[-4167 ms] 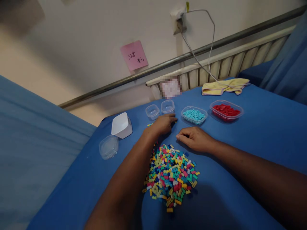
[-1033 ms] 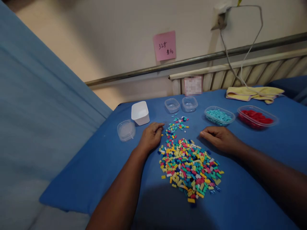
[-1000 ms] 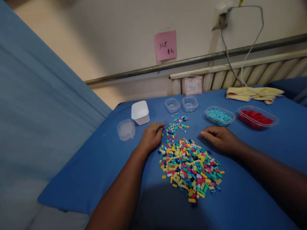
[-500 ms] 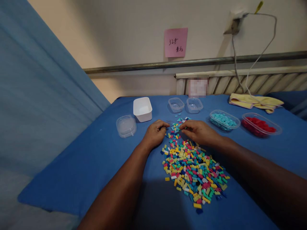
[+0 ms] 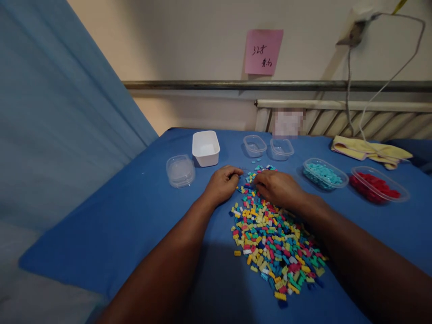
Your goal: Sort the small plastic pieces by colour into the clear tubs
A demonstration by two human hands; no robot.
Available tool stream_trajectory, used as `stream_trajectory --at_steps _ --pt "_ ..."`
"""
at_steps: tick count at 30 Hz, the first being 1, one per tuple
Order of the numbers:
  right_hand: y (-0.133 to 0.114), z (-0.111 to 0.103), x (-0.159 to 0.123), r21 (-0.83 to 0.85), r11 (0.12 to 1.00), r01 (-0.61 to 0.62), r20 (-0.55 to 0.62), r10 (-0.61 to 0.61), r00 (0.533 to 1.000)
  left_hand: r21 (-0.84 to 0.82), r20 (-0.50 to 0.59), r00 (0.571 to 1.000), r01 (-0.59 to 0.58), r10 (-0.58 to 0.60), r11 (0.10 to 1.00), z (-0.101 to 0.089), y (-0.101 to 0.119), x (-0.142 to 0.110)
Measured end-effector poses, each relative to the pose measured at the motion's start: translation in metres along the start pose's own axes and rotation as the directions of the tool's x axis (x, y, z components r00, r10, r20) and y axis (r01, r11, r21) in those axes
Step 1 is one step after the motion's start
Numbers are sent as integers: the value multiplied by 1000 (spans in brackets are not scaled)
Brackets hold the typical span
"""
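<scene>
A heap of small bricks in several colours [image 5: 275, 243] lies on the blue cloth-covered table [image 5: 128, 225]. A thinner scatter of bricks [image 5: 261, 170] stretches from it toward the far side. My left hand [image 5: 222, 183] rests with curled fingers at the left edge of that scatter. My right hand [image 5: 275, 186] lies over the scatter with fingers curled down onto the bricks; what it holds, if anything, is hidden. The two hands sit close together.
Along the far side stand a white square tub [image 5: 205, 147], a clear round lid [image 5: 180, 170], two empty clear cups [image 5: 254, 145], a tray of light-blue bricks [image 5: 324, 173] and a tray of red bricks [image 5: 378, 189]. A yellow cloth [image 5: 364, 150] lies by the radiator.
My right hand has moved left from beside the heap onto the scatter of bricks, close to my left hand. The camera has shifted, and my left hand has stayed at the scatter's left edge.
</scene>
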State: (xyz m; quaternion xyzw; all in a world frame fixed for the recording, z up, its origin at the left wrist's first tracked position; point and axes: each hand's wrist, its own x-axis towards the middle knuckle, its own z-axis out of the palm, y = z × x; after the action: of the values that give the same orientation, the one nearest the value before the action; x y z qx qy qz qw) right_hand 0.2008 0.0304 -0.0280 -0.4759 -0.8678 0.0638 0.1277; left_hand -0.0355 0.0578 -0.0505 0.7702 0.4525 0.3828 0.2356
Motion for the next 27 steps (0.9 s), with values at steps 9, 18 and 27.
stream_trajectory --at_steps 9,18,27 --pt "59 -43 -47 177 971 -161 -451 225 863 46 22 1000 -6 5 999 1 -2 1" --pt "117 -61 -102 89 916 -392 -609 361 706 90 35 999 -41 38 995 -4 2 6" --pt "53 -8 -113 182 981 -71 -426 143 893 96 129 989 -88 75 992 1 -3 12"
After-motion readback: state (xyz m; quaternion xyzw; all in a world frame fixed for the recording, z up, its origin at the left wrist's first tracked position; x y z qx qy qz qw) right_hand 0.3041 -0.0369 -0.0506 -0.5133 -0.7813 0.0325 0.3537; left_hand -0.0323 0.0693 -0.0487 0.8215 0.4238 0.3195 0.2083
